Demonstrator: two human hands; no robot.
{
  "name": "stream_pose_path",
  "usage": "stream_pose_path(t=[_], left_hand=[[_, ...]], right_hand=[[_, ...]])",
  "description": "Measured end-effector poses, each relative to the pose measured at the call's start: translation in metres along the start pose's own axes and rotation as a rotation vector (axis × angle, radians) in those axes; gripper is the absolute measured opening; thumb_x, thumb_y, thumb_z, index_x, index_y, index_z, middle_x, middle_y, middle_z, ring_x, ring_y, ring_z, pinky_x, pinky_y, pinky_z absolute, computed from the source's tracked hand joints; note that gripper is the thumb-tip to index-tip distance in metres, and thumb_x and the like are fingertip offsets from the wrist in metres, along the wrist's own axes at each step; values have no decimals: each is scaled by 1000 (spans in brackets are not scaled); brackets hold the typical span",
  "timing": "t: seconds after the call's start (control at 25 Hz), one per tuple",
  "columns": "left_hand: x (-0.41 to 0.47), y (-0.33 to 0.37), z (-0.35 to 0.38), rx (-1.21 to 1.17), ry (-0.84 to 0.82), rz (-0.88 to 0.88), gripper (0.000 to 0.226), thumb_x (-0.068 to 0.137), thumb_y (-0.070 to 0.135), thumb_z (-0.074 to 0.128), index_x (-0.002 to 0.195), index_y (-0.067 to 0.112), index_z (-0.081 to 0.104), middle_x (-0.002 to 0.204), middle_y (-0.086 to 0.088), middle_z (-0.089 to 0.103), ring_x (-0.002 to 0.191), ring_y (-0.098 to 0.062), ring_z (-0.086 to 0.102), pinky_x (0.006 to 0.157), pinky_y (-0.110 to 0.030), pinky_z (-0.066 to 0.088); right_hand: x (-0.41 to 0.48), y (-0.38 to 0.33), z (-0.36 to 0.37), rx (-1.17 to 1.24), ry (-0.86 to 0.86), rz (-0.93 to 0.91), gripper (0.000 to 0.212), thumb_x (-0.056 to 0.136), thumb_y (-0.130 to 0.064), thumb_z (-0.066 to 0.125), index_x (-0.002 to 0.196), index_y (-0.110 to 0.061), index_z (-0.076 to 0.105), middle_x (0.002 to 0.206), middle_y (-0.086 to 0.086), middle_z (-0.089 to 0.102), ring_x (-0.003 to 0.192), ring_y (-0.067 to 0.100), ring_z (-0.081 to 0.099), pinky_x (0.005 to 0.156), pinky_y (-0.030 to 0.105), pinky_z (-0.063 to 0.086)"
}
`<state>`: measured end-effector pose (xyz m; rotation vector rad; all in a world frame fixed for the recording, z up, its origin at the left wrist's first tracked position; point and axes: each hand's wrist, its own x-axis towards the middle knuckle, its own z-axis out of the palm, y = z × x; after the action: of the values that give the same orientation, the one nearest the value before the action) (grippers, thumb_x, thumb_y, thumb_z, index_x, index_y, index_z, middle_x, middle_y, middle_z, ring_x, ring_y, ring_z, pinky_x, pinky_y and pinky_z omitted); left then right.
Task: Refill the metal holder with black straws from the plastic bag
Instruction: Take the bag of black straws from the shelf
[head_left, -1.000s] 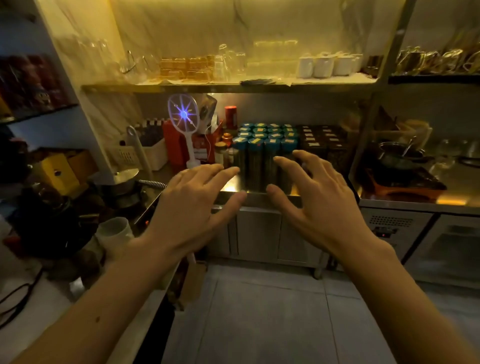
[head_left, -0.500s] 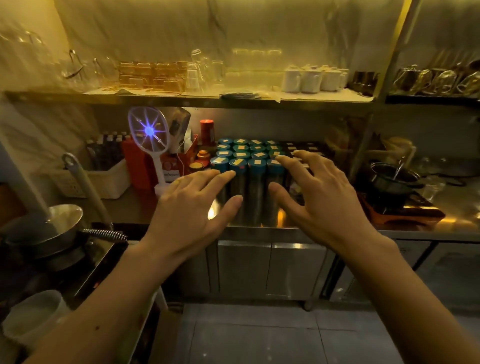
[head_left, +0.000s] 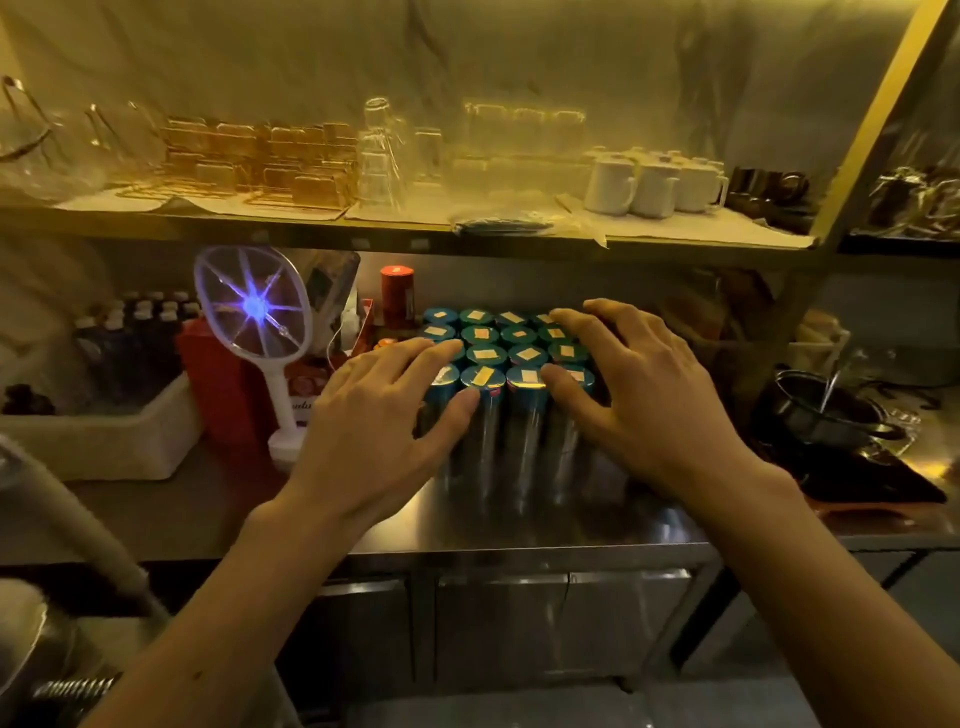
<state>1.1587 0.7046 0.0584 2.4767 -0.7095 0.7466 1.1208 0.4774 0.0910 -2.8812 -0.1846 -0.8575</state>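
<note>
Reaching forward over the steel counter (head_left: 519, 525), both hands are spread with fingers apart and hold nothing: the left hand (head_left: 374, 431) and the right hand (head_left: 644, 405) hover at either side of a tight block of teal-lidded canisters (head_left: 498, 364). Neither the metal holder nor loose black straws can be identified; a flat plastic-wrapped dark bundle (head_left: 501, 224) on the shelf above may be the bag, though this cannot be confirmed. Risks noted: a sweep of either hand could topple the canisters; the left wrist passes near the lit electric swatter (head_left: 254, 312); the low light could cause the wrong item to be picked.
</note>
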Motion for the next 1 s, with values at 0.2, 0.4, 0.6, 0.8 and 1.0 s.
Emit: stream_pose_path(t=[0.2, 0.4, 0.6, 0.8, 1.0], left_hand=[[55, -27, 43, 16, 41, 3, 59, 92, 58, 35, 137, 24, 53, 136, -3, 60, 126, -26, 54, 100, -44, 43], [127, -34, 103, 73, 42, 33, 56, 92, 55, 42, 138, 24, 49, 135, -2, 59, 123, -23, 55, 100, -42, 45], [217, -34, 143, 185, 83, 9, 59, 89, 44, 62, 140, 20, 46, 139, -6, 56, 126, -28, 53, 104, -44, 42], [269, -47, 184, 266, 66, -30, 70, 85, 48, 66, 144, 21, 39, 146, -7, 45, 133, -29, 45, 109, -48, 40], [307, -62, 199, 315, 109, -19, 75, 80, 42, 74, 143, 19, 41, 148, -13, 42, 137, -34, 40, 114, -49, 33]], right_hand=[[50, 31, 31, 10, 27, -19, 58, 93, -53, 48, 145, -31, 34, 146, 4, 43, 136, 24, 38, 107, 44, 35], [111, 100, 68, 29, 66, -40, 62, 93, -52, 48, 148, -30, 29, 146, 2, 42, 136, 22, 37, 109, 43, 33], [183, 168, 96, 75, 80, -71, 68, 90, -49, 56, 148, -28, 27, 145, 2, 42, 134, 23, 39, 108, 41, 35], [232, 218, 127, 95, 23, -79, 80, 86, -45, 65, 151, -26, 22, 150, 6, 38, 137, 25, 36, 110, 43, 36], [265, 242, 149, 111, 2, -99, 84, 85, -40, 68, 152, -23, 21, 153, 8, 35, 140, 26, 35, 110, 41, 35]])
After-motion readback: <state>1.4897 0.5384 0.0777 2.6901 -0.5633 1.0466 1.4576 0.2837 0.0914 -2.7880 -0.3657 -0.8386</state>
